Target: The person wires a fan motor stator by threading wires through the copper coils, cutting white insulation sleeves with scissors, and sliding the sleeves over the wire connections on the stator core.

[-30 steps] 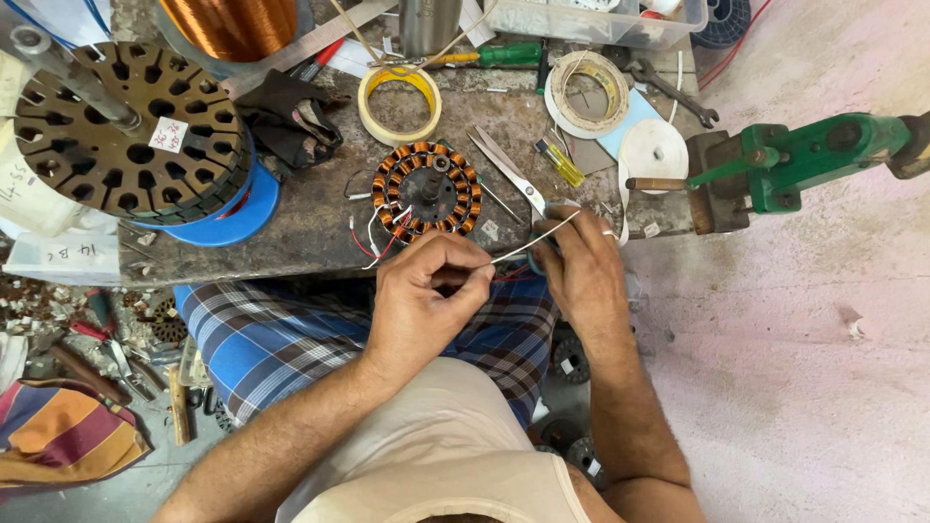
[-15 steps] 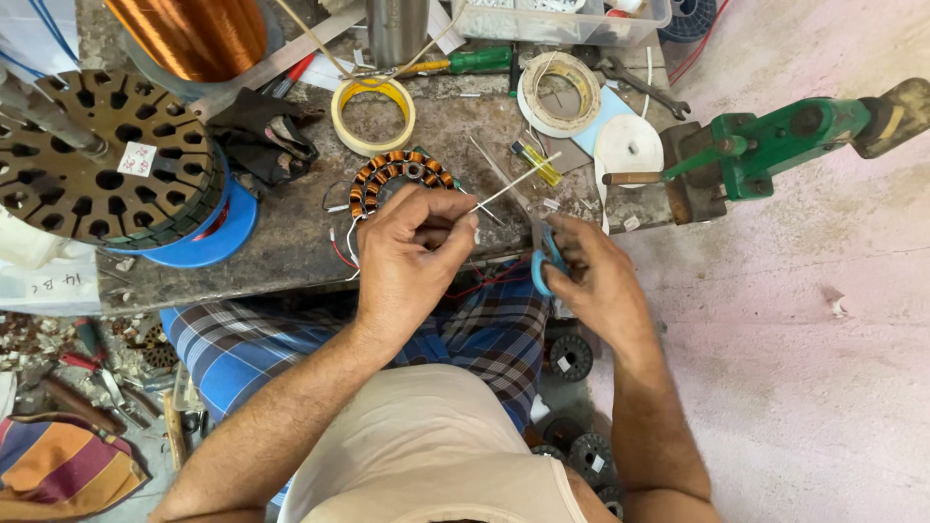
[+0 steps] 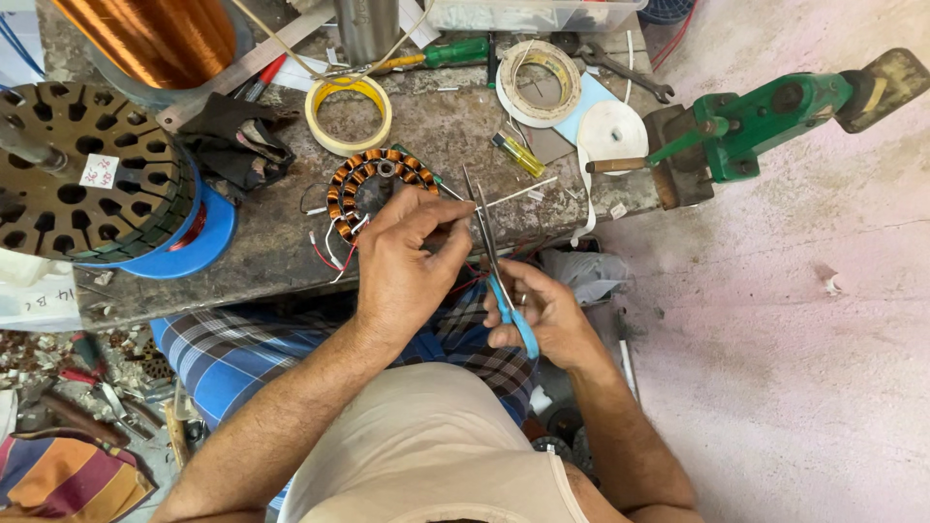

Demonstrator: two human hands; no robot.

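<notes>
Scissors [image 3: 496, 254] with blue handles are now standing with blades pointing toward the far edge of the tabletop [image 3: 455, 126], gripped in the right hand [image 3: 533, 315], whose fingers are closed through the loops; half a second ago the same hand was only bringing them up from the near edge. Blades are parted slightly around a thin white sleeve [image 3: 518, 192] that the left hand [image 3: 407, 266] is pinching between thumb and forefinger, above the near edge of the tabletop. Wound stator [image 3: 373, 184], with copper coils, is lying just beyond the left hand. Judging from this, the work is passing from positioning to trimming the sleeve. Yellow tape roll [image 3: 349, 114] and green vise [image 3: 746, 126] are lying farther off.
</notes>
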